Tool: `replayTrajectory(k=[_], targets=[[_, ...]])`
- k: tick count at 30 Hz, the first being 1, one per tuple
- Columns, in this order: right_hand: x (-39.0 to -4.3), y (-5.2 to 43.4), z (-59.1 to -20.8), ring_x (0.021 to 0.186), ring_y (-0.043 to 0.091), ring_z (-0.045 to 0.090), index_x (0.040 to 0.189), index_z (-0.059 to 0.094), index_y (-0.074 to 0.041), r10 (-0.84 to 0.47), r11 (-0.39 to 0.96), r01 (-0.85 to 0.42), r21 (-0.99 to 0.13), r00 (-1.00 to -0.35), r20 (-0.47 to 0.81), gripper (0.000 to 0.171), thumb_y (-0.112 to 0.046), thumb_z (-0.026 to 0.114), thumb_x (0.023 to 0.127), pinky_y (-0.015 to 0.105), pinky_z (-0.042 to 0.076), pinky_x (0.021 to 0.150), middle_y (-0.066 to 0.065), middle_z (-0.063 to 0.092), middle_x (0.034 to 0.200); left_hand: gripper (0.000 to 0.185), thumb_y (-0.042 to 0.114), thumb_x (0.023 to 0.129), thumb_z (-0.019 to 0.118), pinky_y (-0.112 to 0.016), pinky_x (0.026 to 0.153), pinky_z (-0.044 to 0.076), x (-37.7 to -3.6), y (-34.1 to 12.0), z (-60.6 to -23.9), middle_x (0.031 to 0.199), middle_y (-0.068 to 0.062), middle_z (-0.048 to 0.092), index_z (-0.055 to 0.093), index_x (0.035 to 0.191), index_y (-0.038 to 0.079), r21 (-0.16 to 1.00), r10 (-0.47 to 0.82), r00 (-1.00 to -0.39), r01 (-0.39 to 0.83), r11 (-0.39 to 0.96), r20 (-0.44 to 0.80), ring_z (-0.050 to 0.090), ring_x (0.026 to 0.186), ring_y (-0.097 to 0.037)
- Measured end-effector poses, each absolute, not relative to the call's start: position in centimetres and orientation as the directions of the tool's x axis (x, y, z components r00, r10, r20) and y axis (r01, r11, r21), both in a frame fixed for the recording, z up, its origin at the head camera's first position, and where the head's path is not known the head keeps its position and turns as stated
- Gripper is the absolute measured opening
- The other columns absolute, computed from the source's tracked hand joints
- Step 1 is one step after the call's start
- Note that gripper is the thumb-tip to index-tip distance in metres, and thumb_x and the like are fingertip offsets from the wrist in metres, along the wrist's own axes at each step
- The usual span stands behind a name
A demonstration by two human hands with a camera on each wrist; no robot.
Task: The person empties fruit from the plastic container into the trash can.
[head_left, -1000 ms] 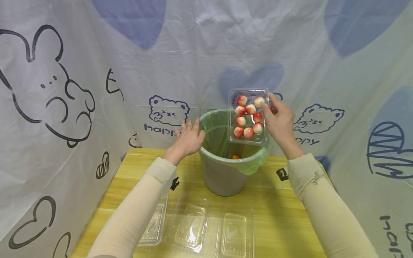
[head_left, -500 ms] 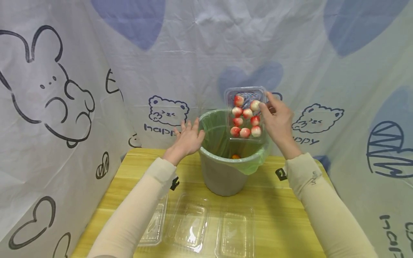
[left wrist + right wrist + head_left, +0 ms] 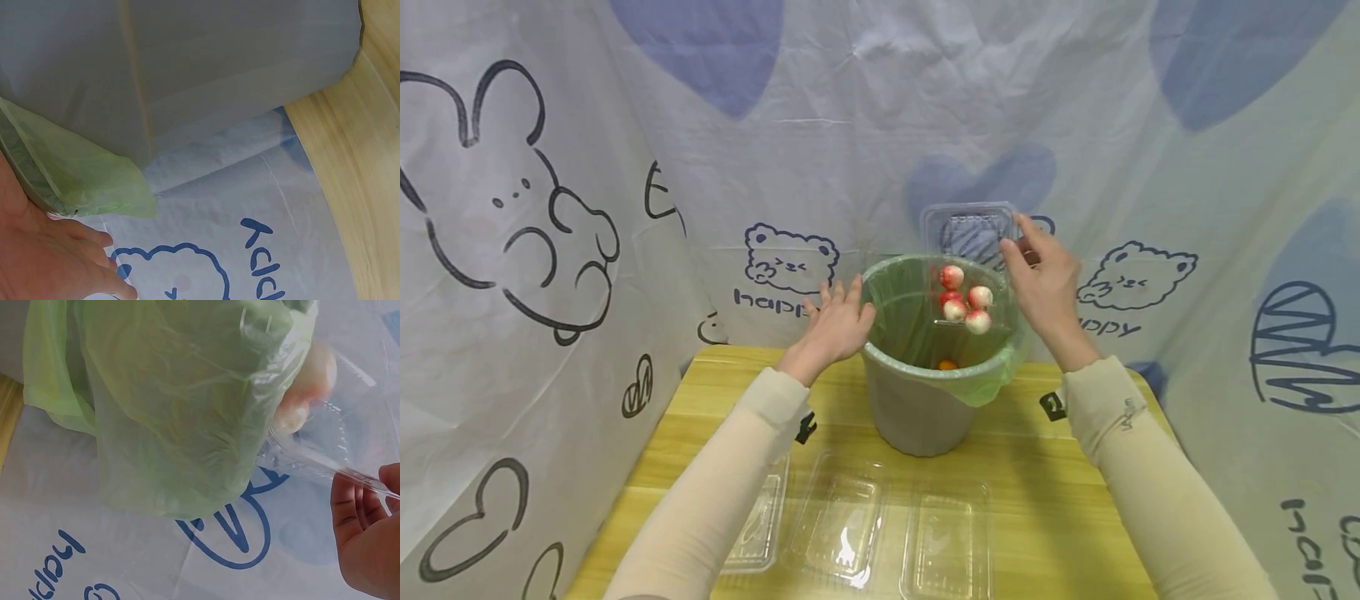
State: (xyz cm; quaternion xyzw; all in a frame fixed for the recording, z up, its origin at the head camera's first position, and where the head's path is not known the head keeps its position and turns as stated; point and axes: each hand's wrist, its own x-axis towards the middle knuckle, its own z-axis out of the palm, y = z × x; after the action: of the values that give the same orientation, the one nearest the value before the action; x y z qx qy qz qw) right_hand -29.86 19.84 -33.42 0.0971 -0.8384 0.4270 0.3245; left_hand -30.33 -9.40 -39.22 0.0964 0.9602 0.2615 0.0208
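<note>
My right hand (image 3: 1047, 279) pinches the side rim of a clear plastic tray (image 3: 973, 229), tipped steeply over a grey bin (image 3: 921, 421). Several small red-and-white balls (image 3: 953, 310), perhaps fruit, are clustered at the tray's low end over the bin's mouth. In the right wrist view the thumb and fingers (image 3: 350, 506) grip the tray's edge beside the green bin liner (image 3: 169, 412). My left hand (image 3: 838, 321) has its fingers spread and rests at the bin's left rim. Down inside the bin shows an orange round thing (image 3: 948, 365).
Several clear plastic trays (image 3: 838, 525) lie on the yellow wood-grain table (image 3: 1045, 508) in front of the bin. A printed cloth (image 3: 865, 100) with bears and hearts hangs behind and on both sides.
The right hand has tilted the tray further over the bin and shifted it slightly left. Its balls have rolled to the low end, and fewer are visible. The left hand stays put.
</note>
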Motion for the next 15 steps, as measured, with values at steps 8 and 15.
replayTrajectory(k=[8,15], targets=[[-29.63,19.79,-33.35,0.081,0.019,0.062,0.149,0.061,-0.016,0.123,0.615,-0.449,-0.648,-0.758,0.641,0.044,-0.022,0.064,0.106,0.009,0.045,0.065,0.022,0.074,0.106,0.069,0.042,0.111,0.025,-0.072,0.127,-0.013,-30.29,-9.40,-39.19,0.174,-0.030,0.008,0.008,0.170,0.010,0.505,0.199,-0.980,0.175,0.845,0.007,-0.009,0.161,-0.049],[-29.55,19.75,-33.38,0.080,0.015,0.061,0.149,0.061,-0.016,0.120,0.607,-0.469,-0.641,-0.743,0.658,0.044,-0.022,0.064,0.106,0.009,0.045,0.066,0.022,0.073,0.104,0.069,0.042,0.112,0.025,-0.072,0.127,-0.013,-30.31,-9.43,-39.26,0.174,-0.031,0.007,0.008,0.170,0.010,0.505,0.198,-0.980,0.174,0.846,0.007,-0.009,0.161,-0.049]])
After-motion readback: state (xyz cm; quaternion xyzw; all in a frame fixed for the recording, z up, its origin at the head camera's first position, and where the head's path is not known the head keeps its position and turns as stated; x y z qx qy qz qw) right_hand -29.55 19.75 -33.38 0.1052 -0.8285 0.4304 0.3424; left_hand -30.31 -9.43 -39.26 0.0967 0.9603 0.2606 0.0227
